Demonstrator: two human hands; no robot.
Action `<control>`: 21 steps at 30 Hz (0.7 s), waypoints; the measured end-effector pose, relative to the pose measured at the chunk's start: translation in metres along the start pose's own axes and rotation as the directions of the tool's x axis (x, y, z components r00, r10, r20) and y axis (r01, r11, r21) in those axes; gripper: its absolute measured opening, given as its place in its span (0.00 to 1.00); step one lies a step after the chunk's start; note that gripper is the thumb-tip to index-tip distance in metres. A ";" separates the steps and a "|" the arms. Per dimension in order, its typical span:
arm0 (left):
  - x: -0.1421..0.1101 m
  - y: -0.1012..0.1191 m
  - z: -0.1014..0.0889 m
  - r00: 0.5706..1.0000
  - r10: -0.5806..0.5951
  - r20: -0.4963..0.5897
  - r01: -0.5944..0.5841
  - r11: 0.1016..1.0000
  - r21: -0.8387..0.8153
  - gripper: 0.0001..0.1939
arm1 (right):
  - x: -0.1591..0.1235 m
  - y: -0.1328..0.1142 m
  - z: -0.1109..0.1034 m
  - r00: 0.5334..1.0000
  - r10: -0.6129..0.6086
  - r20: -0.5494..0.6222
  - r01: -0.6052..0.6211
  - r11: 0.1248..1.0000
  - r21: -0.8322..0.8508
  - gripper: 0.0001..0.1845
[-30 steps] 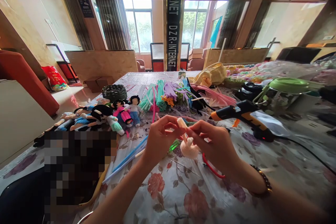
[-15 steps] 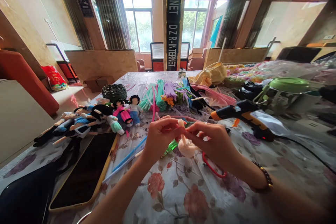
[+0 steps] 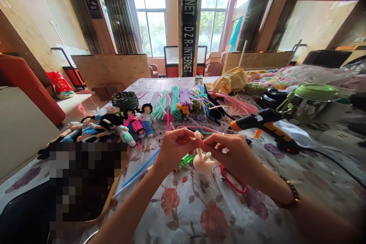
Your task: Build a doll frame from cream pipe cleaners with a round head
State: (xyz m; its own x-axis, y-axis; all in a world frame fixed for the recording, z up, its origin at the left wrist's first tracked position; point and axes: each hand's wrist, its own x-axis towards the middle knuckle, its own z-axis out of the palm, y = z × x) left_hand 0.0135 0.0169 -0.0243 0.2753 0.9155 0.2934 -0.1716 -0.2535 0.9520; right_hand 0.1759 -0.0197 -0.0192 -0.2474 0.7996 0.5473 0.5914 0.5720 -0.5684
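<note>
1. Both hands are working at one small cream doll figure (image 3: 201, 163) — the left hand (image 3: 174, 151) and the right hand (image 3: 233, 155) are each pinching its upright stem between fingertips, and the round body is hanging just below and between them, above the table.
2. One red loop (image 3: 232, 183) is lying on the cloth under the right hand, and one green pen-like stick (image 3: 185, 160) is lying just below the left.
3. One orange-and-black glue gun (image 3: 261, 123) is resting beyond the right hand, its nozzle pointing toward the hands.
4. Beyond the left hand, finished dolls (image 3: 130, 121) are lying in a row; about six are showing, though the far ones are overlapping, so I cannot count them surely.
5. One heap of coloured fuzzy wires (image 3: 183, 103) is lying past both hands, with one dark coil (image 3: 124, 100) to its left.
6. The table (image 3: 200, 213) is wearing a flowered cloth under clear plastic — the room behind has two bright windows and wood panelling.
7. One hanging banner (image 3: 188, 23) is reading "D.Z.R-INTERNET".
</note>
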 end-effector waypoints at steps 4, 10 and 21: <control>-0.001 0.001 0.000 1.000 -0.004 -0.006 0.004 1.000 0.018 0.12 | -0.001 0.003 0.000 1.000 -0.021 0.011 0.022 1.000 -0.012 0.08; -0.001 0.001 0.000 1.000 0.012 0.028 -0.013 1.000 0.016 0.10 | -0.002 0.006 0.000 0.994 -0.113 -0.006 0.112 0.992 -0.065 0.06; -0.003 0.003 0.001 0.999 -0.043 0.016 0.044 0.998 -0.053 0.12 | 0.000 0.009 -0.014 0.948 -0.173 0.266 0.232 0.950 -0.210 0.06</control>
State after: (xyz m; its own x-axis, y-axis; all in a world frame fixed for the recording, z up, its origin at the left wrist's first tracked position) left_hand 0.0132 0.0131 -0.0218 0.2974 0.9205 0.2535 -0.2092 -0.1962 0.9580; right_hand 0.1917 -0.0172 -0.0160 -0.5410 0.7083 0.4535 0.6658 0.6902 -0.2836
